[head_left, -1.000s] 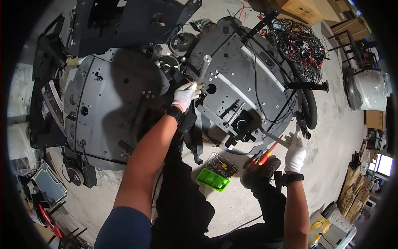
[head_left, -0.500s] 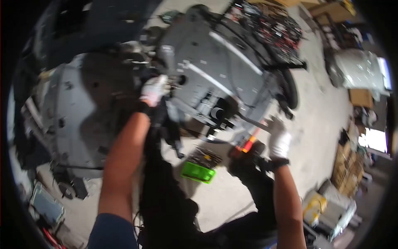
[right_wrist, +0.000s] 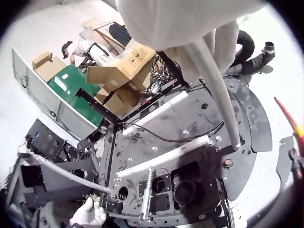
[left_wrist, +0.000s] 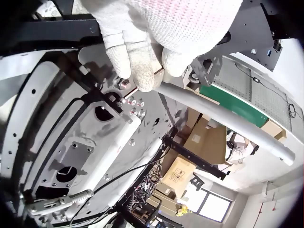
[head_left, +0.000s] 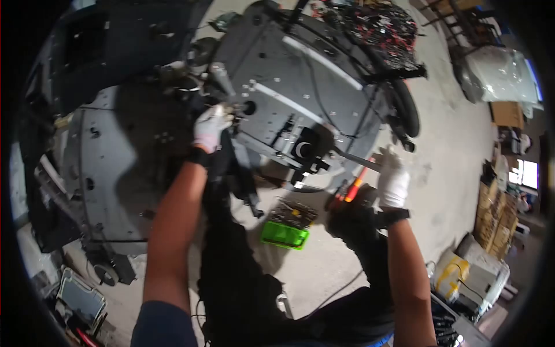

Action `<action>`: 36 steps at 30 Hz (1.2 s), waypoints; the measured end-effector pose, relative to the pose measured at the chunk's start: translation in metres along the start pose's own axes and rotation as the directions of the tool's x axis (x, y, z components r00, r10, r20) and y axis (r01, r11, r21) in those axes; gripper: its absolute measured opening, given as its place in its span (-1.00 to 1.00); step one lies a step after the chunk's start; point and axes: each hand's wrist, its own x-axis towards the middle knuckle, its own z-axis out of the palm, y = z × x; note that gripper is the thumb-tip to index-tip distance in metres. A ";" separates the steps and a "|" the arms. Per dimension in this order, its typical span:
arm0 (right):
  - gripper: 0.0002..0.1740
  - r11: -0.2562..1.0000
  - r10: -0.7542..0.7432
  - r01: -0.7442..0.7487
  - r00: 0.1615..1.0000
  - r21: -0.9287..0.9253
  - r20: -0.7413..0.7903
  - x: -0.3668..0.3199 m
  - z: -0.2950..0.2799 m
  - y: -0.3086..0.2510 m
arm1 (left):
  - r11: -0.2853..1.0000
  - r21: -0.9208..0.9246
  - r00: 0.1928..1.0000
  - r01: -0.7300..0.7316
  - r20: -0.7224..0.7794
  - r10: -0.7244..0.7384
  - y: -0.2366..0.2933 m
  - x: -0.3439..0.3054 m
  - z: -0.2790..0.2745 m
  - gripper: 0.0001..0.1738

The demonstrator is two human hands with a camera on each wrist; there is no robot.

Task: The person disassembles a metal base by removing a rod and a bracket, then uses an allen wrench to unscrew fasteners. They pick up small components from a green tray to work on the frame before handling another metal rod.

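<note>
My white-gloved left hand (head_left: pixel 213 126) is at the foot of a grey metal tube (left_wrist: pixel 223 116) on the dark grey base plate (head_left: pixel 283 72). Its thumb and fingers close on a small flat part there, mostly hidden by the glove. A round hole and several bolts lie beside the fingertips. In the head view, the gloved right hand (head_left: pixel 394 179) grips the end of another grey tube (head_left: pixel 355 159). That tube slopes down to the plate's near right side, as the right wrist view shows. A spring-loaded rod (right_wrist: pixel 147 192) lies across the plate's cutouts.
A green parts box (head_left: pixel 285 235) and red-and-yellow handled pliers (head_left: pixel 355 185) are on the floor near my feet. A second grey plate (head_left: pixel 110 173) lies left. Tangled wires (head_left: pixel 381 32), a black hose (head_left: pixel 404 110) and cardboard boxes (right_wrist: pixel 121 64) surround the work.
The head view has turned, so the whole scene sits further left. Both hands keep their places, the left at the tube's foot and the right on the other tube's end.
</note>
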 end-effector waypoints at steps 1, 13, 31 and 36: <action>-0.67 0.993 -0.029 0.025 0.999 -0.119 -0.030 0.001 0.000 0.001 | 1.000 0.018 0.999 0.016 -0.041 -0.015 -0.001 0.001 0.005 -0.70; -0.63 0.992 -0.086 0.078 0.992 -0.095 -0.090 -0.002 0.004 -0.003 | 0.998 0.042 0.989 0.038 -0.141 -0.031 0.005 -0.001 0.016 -0.76; -0.66 0.936 -0.059 0.028 0.995 -0.352 -0.078 -0.006 -0.001 -0.021 | 0.988 0.146 0.991 0.054 -0.127 -0.035 0.005 0.004 0.003 -0.70; -0.65 0.973 0.033 -0.055 0.994 -0.224 -0.101 -0.001 0.004 -0.012 | 0.998 0.057 0.992 0.023 -0.127 -0.016 0.005 0.004 0.008 -0.81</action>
